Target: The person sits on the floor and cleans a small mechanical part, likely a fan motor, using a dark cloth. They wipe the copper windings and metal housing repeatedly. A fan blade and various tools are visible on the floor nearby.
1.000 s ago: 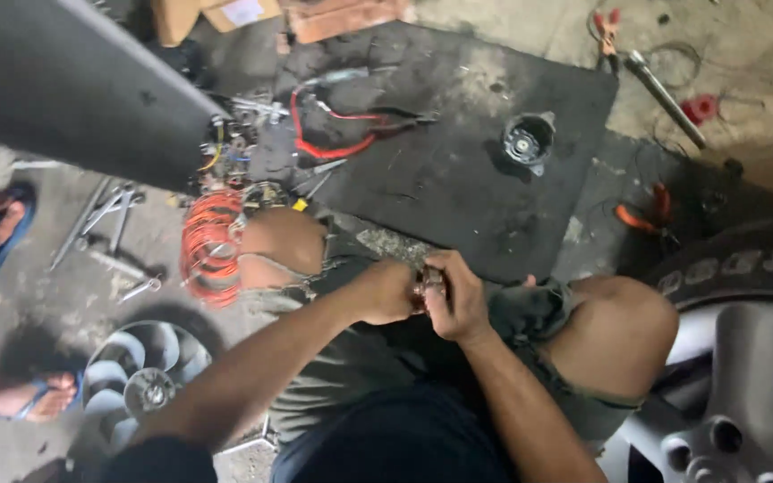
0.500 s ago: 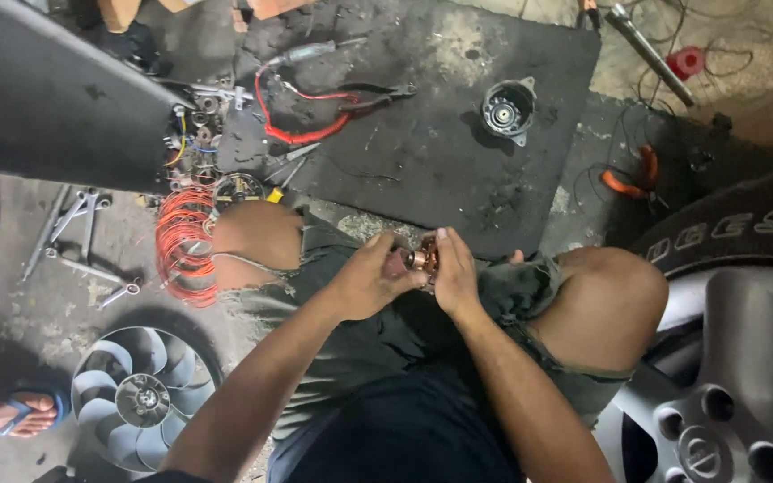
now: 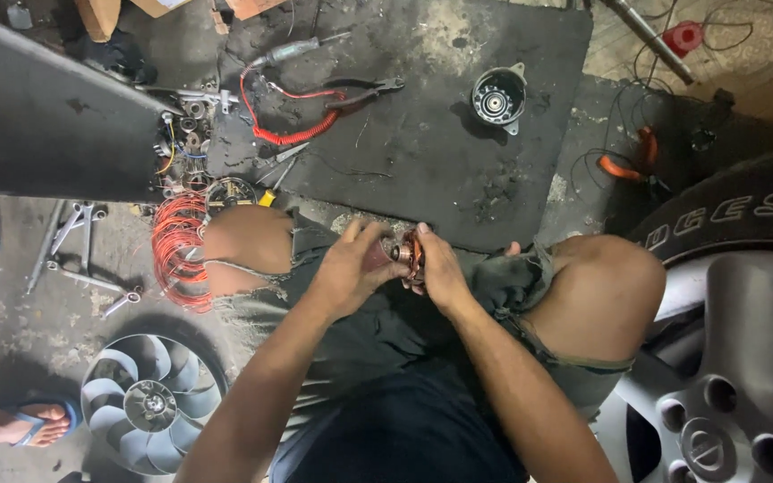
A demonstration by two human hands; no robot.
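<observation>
Both hands meet over the lap; left hand [image 3: 351,268] and right hand [image 3: 440,268] clasp a small copper-wound motor armature [image 3: 409,255] between them; winding work looks under way; next move needs a steady hold, fingertip care; motor housing [image 3: 498,97] sits on the dark mat [image 3: 422,170].

Left hand [image 3: 351,268] opened a little, thumb and forefinger lifted, right hand [image 3: 440,273] shifted round the copper-wound part [image 3: 411,255], both hands sitting slightly higher over the lap
</observation>
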